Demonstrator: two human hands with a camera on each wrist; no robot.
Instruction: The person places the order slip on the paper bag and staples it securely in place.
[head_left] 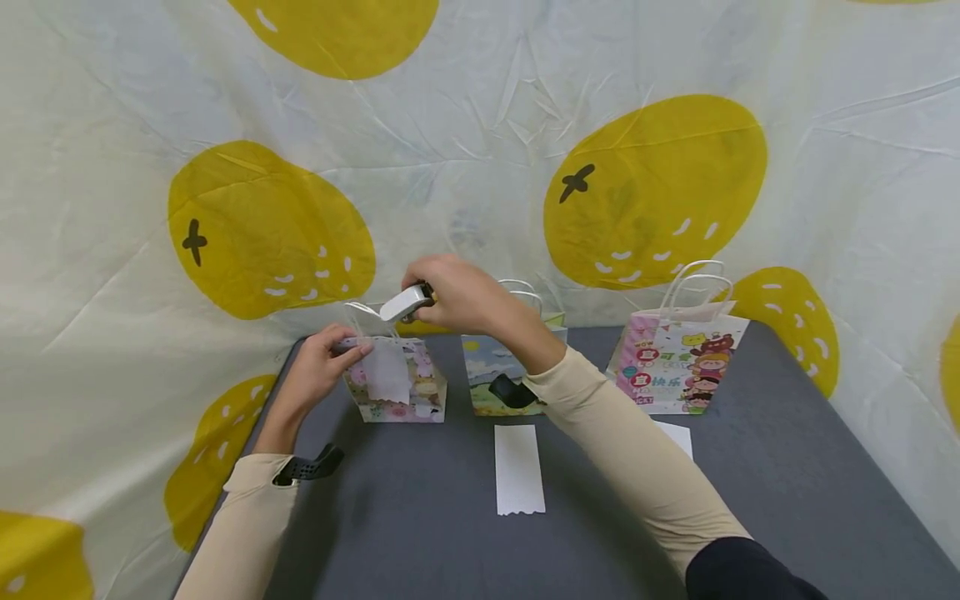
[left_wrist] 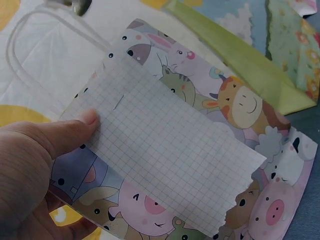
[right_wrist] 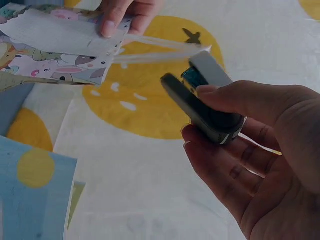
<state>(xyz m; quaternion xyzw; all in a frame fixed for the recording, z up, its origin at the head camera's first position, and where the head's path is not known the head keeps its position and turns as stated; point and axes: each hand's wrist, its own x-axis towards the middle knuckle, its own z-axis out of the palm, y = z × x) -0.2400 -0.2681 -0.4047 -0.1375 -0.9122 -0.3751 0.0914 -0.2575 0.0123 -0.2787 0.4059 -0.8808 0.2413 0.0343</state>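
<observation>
My left hand pinches the upper edge of a small paper gift bag printed with cartoon animals, its thumb on a torn-edged slip of squared paper. The slip lies flat against the bag's front, and a staple shows near its top end. Above the bag, my right hand grips a small white and dark stapler. The stapler's jaws stand apart, clear of the paper, near the bag's white handles.
A blue-sky paper bag stands in the middle, partly behind my right forearm, with a white slip before it. Rightward stands a pink cartoon bag, another slip at its foot. A patterned cloth hangs behind the grey table.
</observation>
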